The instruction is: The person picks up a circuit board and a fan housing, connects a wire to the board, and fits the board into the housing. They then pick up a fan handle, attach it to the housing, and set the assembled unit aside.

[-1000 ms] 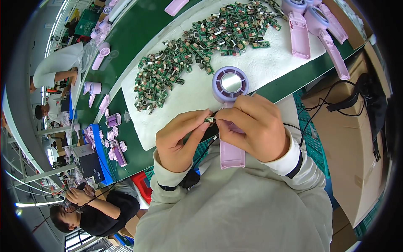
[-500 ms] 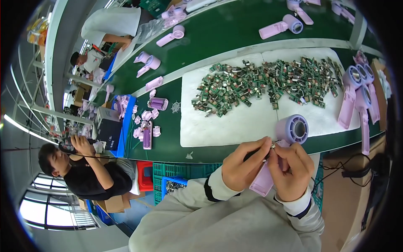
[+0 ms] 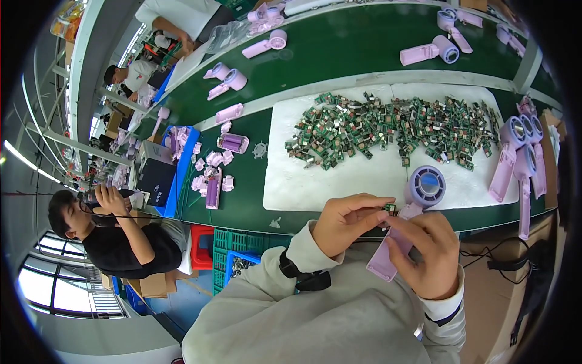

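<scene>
My left hand point(image 3: 347, 225) pinches a small green circuit board point(image 3: 390, 209) between thumb and fingertips. It holds the board over the upper handle of a lilac handheld fan, just below the fan's round head point(image 3: 426, 186). Wrapped around that fan's handle point(image 3: 382, 261) is my right hand point(image 3: 427, 252), its index finger reaching toward the board. The handle is an open shell, tilted with its lower end toward me. Beyond my hands, a heap of green circuit boards point(image 3: 345, 130) covers much of a white foam sheet point(image 3: 303, 191).
Several lilac fans point(image 3: 514, 155) stand at the right end of the bench. Open shells with purple cells point(image 3: 213, 193) and small lilac parts lie left of the foam. More fans point(image 3: 445, 50) rest on the green belt point(image 3: 345, 45). A person point(image 3: 127, 242) sits at left, holding a dark device.
My left hand has turned and opened out somewhat, so the circuit board now shows at its fingertips. My right hand's fingers have shifted along the fan handle. The whole view has shifted slightly.
</scene>
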### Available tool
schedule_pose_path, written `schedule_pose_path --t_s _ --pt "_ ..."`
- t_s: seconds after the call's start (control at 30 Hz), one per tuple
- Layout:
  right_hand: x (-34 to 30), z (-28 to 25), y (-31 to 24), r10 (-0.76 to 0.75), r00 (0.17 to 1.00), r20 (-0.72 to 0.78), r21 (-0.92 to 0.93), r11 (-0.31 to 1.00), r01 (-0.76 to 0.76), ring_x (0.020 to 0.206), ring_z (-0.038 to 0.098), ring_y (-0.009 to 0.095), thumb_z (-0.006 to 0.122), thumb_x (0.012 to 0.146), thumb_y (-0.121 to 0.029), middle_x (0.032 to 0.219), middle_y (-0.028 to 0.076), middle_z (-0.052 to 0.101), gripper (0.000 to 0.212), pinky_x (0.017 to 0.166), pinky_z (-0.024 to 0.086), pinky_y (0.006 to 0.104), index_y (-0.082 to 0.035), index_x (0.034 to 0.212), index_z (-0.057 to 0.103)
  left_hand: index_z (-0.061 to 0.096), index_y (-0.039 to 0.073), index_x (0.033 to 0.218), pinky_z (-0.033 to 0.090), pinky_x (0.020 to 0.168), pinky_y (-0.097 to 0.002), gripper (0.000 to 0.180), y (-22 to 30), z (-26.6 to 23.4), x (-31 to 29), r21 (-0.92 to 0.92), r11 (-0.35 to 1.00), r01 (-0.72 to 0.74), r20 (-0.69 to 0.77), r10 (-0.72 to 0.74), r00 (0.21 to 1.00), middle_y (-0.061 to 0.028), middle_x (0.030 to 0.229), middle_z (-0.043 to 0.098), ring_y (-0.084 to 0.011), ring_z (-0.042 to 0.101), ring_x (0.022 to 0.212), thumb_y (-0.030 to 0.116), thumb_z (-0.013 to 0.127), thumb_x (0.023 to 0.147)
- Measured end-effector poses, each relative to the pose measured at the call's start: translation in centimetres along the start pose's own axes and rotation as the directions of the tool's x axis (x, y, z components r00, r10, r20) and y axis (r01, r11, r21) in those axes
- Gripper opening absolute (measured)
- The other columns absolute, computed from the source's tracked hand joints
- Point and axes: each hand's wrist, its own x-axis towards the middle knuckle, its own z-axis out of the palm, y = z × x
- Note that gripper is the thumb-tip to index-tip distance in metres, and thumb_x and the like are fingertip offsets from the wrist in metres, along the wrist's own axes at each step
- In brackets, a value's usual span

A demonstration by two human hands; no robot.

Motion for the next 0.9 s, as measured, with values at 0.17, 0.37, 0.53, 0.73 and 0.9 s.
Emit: schedule_pose_path --t_s 0.17,0.37,0.53,0.73,0.9 --pt "0.2 0.0 0.5 -0.014 0.992 0.128 -0.032 0.999 0.018 0.071 0.057 0.025 0.079 0.073 -0.004 0.08 0.006 0.06 0.027 0.066 0.048 0.038 -0.008 0.1 0.075 0.064 -0.007 0.128 0.056 0.097 -0.0315 0.03 0.1 -0.4 0.4 -0.025 0.998 0.051 0.033 -0.05 0.998 -0.0152 0.126 0.066 -0.0184 0.066 0.112 -0.006 0.06 0.099" --pt "0.1 0.4 0.1 0.094 0.996 -0.005 0.001 0.996 -0.094 0.07 0.057 0.025 0.078 0.076 0.0 0.08 0.007 0.063 0.021 0.064 0.047 0.036 -0.005 0.095 0.075 0.063 -0.007 0.129 0.057 0.095 -0.032 0.031 0.2 0.1 0.0 -0.093 0.989 0.118 0.066 -0.113 0.991 -0.0151 0.127 0.066 -0.0191 0.067 0.111 -0.005 0.061 0.098" --pt "-0.5 1.0 0.7 0.142 0.98 -0.139 -0.025 0.989 -0.147 0.07 0.057 0.024 0.08 0.076 0.0 0.079 0.006 0.063 0.02 0.062 0.046 0.0341 -0.005 0.095 0.075 0.061 -0.007 0.13 0.058 0.094 -0.0336 0.031 0.6 0.1 0.0 0.017 0.996 0.087 0.005 -0.087 0.996 -0.0155 0.123 0.067 -0.0208 0.068 0.109 -0.003 0.061 0.099" --pt "-0.3 1.9 1.3 0.1 0.978 -0.185 0.004 0.995 -0.101 0.071 0.058 0.022 0.084 0.073 -0.003 0.08 0.005 0.064 0.022 0.062 0.047 0.0337 -0.006 0.093 0.075 0.059 -0.008 0.132 0.058 0.096 -0.0359 0.032 0.1 -0.4 0.1 0.0 1.0 0.018 -0.008 -0.018 1.0 -0.0191 0.122 0.068 -0.0247 0.069 0.11 -0.005 0.059 0.1" --pt "-0.7 1.8 1.7 0.055 0.98 -0.191 0.015 0.998 -0.053 0.072 0.059 0.022 0.085 0.07 -0.004 0.081 0.004 0.064 0.024 0.063 0.048 0.0336 -0.007 0.093 0.076 0.059 -0.009 0.132 0.058 0.096 -0.037 0.032 -0.1 -0.4 0.4 0.096 0.995 -0.043 0.02 0.041 0.999 -0.0215 0.122 0.068 -0.026 0.069 0.111 -0.006 0.058 0.099"
